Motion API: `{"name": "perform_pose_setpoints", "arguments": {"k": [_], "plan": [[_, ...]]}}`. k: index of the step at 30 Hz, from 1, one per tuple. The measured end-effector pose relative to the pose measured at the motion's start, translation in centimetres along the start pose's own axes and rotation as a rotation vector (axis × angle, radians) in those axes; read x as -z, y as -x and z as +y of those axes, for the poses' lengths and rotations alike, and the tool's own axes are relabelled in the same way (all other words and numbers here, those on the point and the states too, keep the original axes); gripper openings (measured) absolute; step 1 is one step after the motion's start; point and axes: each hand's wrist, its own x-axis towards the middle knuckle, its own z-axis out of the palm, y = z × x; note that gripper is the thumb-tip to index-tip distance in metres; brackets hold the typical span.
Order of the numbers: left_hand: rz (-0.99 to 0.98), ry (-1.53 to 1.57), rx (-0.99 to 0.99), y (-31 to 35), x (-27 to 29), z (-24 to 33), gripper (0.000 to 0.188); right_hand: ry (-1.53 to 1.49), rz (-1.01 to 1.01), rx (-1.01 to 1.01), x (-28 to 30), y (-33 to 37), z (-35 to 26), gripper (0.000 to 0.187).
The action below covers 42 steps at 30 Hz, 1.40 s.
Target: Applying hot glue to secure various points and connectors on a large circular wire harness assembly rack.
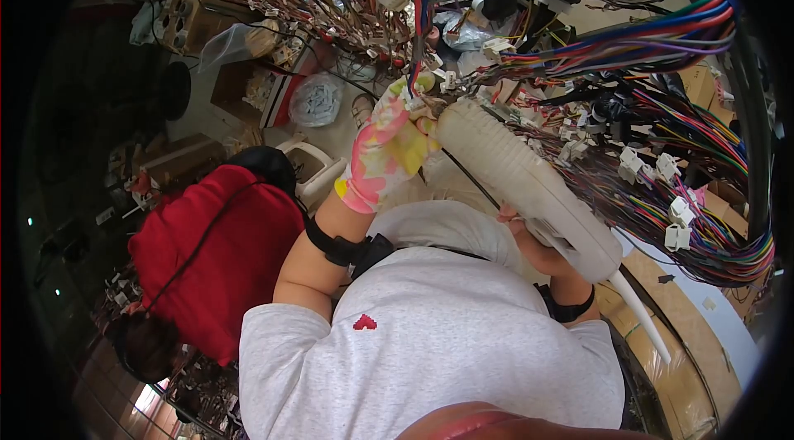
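Observation:
In a pink, yellow and white patterned glove, my left hand (pixel 387 155) is closed around the end of a wire bundle (pixel 426 18) that hangs from above. White connectors sit close to its fingertips. My right hand (pixel 514 223), mostly hidden, grips a large off-white hot glue gun (pixel 529 167) from below. The gun's front end points up and left, right beside the gloved fingers; whether it touches the wires I cannot tell. From its rear sticks out a white glue stick (pixel 643 324). Dark bands circle both of my arms.
Thick bundles of coloured wires (pixel 628 47) with white connectors (pixel 678 225) hang across the top and right. A person in red (pixel 215 258) is bent over at left, near a pale plastic chair (pixel 318 171). A clear bag (pixel 316 99) and cardboard boxes (pixel 178 163) stand on the floor.

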Motion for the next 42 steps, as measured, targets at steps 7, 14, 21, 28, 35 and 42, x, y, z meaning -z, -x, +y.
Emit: {"name": "perform_pose_setpoints", "arguments": {"k": [7, 14, 21, 28, 35, 42], "plan": [[0.067, 0.028, -0.016, -0.1, 1.1, -0.3, 0.038, -0.030, 0.039, 0.036, -0.5, 0.2, 0.6, 0.038], [0.002, -0.067, -0.021, -0.3, 1.2, -0.1, 0.041, -0.203, 0.034, -0.143, 0.3, 0.3, 0.8, 0.039], [-0.032, 0.009, -0.022, -0.4, -0.1, 0.2, 0.042, -0.013, -0.012, 0.005, 0.0, 0.0, 0.4, 0.038], [-0.042, -0.059, 0.006, -0.2, 0.7, 0.4, 0.042, -0.017, -0.027, 0.043, -0.2, -0.3, 0.2, 0.039], [0.000, -0.054, 0.049, 0.0, 0.8, 0.4, 0.045, -0.118, -0.020, -0.074, 0.0, -0.1, 0.1, 0.037], [-0.057, -0.065, 0.041, -0.1, 0.9, 0.5, 0.045, -0.036, -0.060, 0.033, -0.1, -0.3, -0.2, 0.032]]}}
